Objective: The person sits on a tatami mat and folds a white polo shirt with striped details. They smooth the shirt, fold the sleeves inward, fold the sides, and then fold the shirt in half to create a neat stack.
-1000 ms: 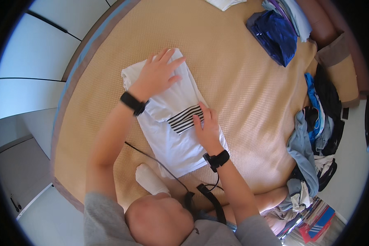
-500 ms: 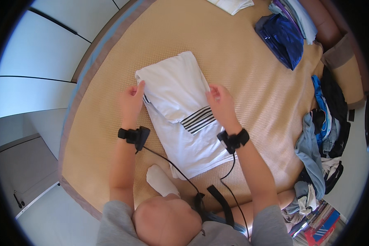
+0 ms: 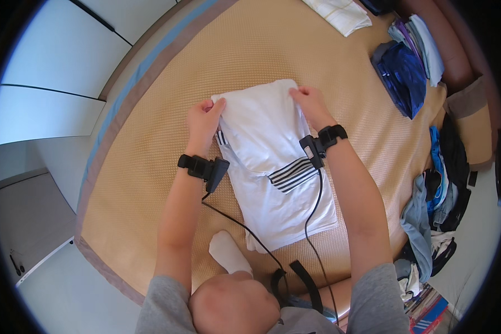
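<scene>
A white shirt (image 3: 264, 139) lies partly folded on the woven mat in front of me, with a black-and-white striped band (image 3: 292, 175) showing across its middle right. My left hand (image 3: 204, 118) pinches its far left corner between thumb and fingers. At the far right corner, my right hand (image 3: 313, 106) grips the edge in the same way. Both wrists wear black strapped devices with cables that run back toward my body. The shirt's near half lies flat, close to my white-socked foot (image 3: 228, 249).
The tan mat (image 3: 167, 111) covers the bed. A dark blue folded garment (image 3: 401, 78) and a stack of folded clothes (image 3: 426, 47) sit at the far right. A white folded cloth (image 3: 339, 14) is at the top. Loose clothes (image 3: 420, 214) pile along the right edge; white cabinets (image 3: 44, 111) stand left.
My right hand has moved from the shirt's right side up to its far right corner. My left hand has shifted up to the far left corner. The far edge now looks straighter.
</scene>
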{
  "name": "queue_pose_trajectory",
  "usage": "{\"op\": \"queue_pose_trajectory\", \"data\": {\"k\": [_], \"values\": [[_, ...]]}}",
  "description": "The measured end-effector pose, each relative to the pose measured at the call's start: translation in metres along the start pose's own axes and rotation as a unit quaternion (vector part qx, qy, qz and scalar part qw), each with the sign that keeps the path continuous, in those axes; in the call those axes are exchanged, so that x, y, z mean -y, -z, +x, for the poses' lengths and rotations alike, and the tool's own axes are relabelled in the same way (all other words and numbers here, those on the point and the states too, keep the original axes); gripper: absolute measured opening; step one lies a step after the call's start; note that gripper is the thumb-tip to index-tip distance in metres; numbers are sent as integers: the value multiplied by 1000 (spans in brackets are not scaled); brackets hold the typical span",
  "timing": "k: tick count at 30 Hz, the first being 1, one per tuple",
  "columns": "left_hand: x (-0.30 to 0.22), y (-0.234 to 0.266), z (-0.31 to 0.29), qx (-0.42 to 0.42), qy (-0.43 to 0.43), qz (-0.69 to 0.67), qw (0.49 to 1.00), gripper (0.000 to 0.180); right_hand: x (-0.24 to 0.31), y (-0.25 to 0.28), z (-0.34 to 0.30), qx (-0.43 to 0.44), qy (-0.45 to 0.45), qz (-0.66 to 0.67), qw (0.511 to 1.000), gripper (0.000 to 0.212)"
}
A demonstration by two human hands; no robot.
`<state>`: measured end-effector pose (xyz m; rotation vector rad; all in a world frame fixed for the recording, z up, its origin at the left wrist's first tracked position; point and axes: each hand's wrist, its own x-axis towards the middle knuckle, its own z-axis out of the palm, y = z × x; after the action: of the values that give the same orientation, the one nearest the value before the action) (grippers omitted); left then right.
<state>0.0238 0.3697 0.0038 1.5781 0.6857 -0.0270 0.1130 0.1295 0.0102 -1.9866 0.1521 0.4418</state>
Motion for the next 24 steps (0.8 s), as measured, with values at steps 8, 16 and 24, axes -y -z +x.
{"op": "queue_pose_trajectory", "data": {"k": [8, 16, 24], "values": [[13, -2, 21, -24, 31, -96, 995, 22, -3, -8, 23, -15, -32, 67, 997, 24], [21, -1, 34, -23, 6, -34, 999, 25, -1, -8, 28, -1, -46, -24, 999, 26], [23, -2, 34, -48, -18, 3, 999, 31, 15, 8, -66, -191, 271, -242, 912, 23]]}}
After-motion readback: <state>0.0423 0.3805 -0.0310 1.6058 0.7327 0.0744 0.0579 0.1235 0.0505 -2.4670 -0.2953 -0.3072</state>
